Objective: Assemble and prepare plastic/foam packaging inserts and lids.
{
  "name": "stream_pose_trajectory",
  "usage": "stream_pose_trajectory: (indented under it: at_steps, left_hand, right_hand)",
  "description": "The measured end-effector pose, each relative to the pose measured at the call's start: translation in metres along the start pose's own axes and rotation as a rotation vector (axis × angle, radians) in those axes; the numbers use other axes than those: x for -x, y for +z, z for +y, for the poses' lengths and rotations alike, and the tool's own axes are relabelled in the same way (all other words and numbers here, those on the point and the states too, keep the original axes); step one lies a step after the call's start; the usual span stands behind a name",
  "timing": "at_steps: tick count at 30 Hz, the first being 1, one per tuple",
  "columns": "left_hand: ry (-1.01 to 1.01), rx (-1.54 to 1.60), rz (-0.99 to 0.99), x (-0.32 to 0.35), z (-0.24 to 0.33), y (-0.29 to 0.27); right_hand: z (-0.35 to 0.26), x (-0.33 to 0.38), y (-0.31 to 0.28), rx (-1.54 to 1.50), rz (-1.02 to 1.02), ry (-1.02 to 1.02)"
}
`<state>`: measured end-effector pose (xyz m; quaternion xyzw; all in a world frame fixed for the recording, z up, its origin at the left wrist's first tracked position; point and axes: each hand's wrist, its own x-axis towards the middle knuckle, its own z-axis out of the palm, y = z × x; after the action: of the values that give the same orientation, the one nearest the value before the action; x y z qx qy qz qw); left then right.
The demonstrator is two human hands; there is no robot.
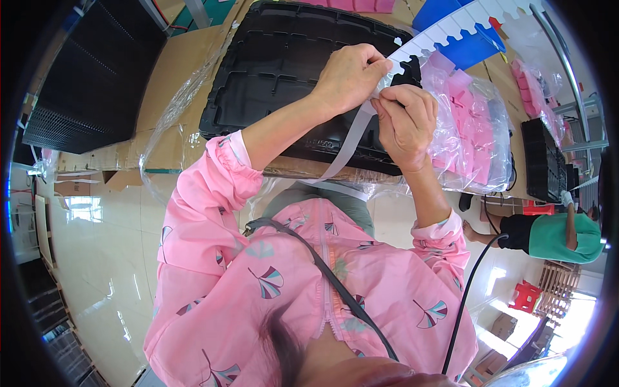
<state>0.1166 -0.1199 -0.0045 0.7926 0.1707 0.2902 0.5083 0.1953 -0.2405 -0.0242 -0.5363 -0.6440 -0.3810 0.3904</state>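
A white notched strip (445,40) runs from the upper right down to my two hands. Its near end is pinched between the thumb and fingers of my left hand (351,79). My right hand (411,126) is close beside it, thumb and fingertips pressed together at the strip's end; exactly what they grip is hidden. From between the hands a narrow whitish band (351,138) hangs down over the table's front edge. Below both hands lies a large black plastic tray (264,87) with moulded ridges. A small black part (409,72) shows just behind my right fingers.
Pink pieces in clear plastic bags (471,129) lie right of the tray. Behind them stands a blue bin (477,48). Black perforated crates (103,71) stand at the left on cardboard. A co-worker in a green shirt (561,235) is at the far right, near another black crate (541,161).
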Motion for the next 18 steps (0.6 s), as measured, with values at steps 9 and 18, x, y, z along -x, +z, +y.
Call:
stream_pose_trajectory:
  at_steps: [9,18]
  left_hand:
    - [-0.052,0.077,0.001,-0.010,-0.009,0.000]
    - [0.024,0.364,-0.090,-0.012,-0.009,-0.021]
  right_hand:
    - [0.006,-0.008,0.001,-0.040,-0.088,-0.103]
    - [0.033,-0.024,-0.006,-0.331,-0.072,0.670]
